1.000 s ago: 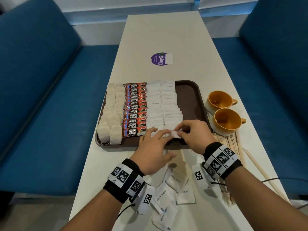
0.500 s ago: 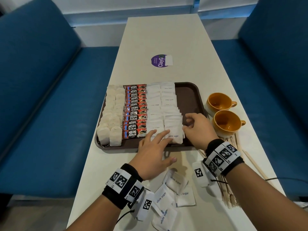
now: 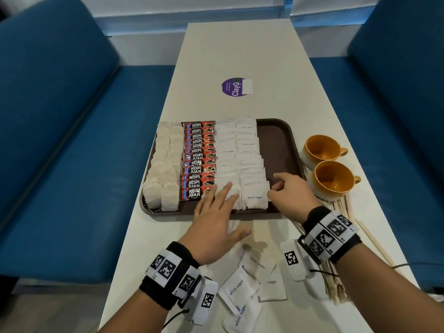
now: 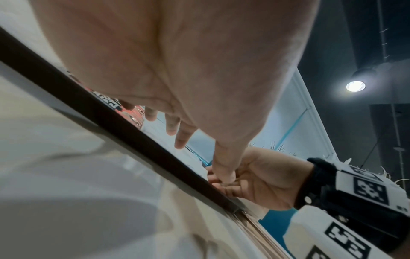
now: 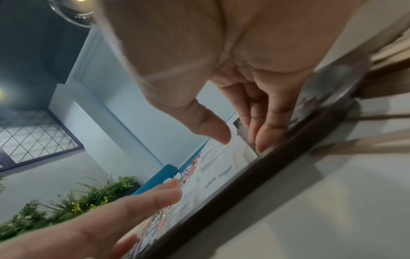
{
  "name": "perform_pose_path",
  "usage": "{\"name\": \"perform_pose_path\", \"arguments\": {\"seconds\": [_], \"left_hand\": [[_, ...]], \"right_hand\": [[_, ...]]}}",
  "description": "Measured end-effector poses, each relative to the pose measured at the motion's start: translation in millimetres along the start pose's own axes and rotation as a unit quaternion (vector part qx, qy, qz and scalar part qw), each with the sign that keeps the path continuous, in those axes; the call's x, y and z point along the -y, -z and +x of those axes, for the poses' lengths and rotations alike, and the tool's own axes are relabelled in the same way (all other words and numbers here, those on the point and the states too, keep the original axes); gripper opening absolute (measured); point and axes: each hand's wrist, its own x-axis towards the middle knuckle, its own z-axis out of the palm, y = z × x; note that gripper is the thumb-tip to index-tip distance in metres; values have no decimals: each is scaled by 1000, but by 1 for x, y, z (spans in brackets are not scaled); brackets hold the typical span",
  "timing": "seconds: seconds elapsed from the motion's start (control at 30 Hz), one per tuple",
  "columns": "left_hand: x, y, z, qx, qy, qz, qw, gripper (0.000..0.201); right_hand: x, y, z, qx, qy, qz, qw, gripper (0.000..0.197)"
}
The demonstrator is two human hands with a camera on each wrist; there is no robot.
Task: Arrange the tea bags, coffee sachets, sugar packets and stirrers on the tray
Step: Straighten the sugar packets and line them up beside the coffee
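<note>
The left hand (image 3: 213, 222) covers the near ends of the left row of white paper sugar packets (image 3: 227, 164) on the dark brown plastic tray (image 3: 278, 140), so whether its fingertips touch them cannot be told. The print on the far packets is too small to read. The right hand (image 3: 288, 195) and its wristband hide much of the pale wooden stirrers (image 3: 336, 284) on the white table (image 3: 240, 44). In the left wrist view the near table is a blur, and the red coffee sachets (image 4: 131, 112) show only as a sliver.
</note>
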Motion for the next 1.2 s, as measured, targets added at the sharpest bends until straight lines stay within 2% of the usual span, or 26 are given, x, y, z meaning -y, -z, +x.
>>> {"name": "perform_pose_path", "arguments": {"seconds": [0.17,0.33,0.5,0.6,0.7,0.77,0.83,0.93,1.03,1.13,1.2], "left_hand": [[10,-6,-9,25,-5,18,1000,89],[11,-6,-10,0,-15,-2,1000,88],[14,-7,-12,3,-19,-6,1000,87],[14,0,-22,-43,-42,-61,996,75],[19,10,-45,-109,-57,-131,984,51],[26,14,-63,-112,-41,-125,985,39],[34,13,-81,-84,-6,-93,992,32],[46,6,-105,-50,49,-74,995,32],[47,-4,-122,-32,83,-70,994,51],[42,-12,-129,-9,55,-58,997,68],[39,-15,-129,0,39,-49,998,72]], "right_hand": [[-6,-8,-13,-4,21,24,999,54],[-8,-8,-17,-22,24,41,999,52],[-5,-4,-24,-31,36,51,998,51],[-4,5,-38,-40,56,70,995,45],[-8,15,-64,-10,102,39,994,31],[-13,18,-83,18,127,4,992,24],[-18,16,-98,51,128,-32,990,21],[-24,2,-110,90,119,-140,979,33],[-25,-13,-116,96,111,-190,971,56],[-23,-27,-119,98,128,-232,959,72],[-21,-33,-119,101,129,-243,956,73]]}}
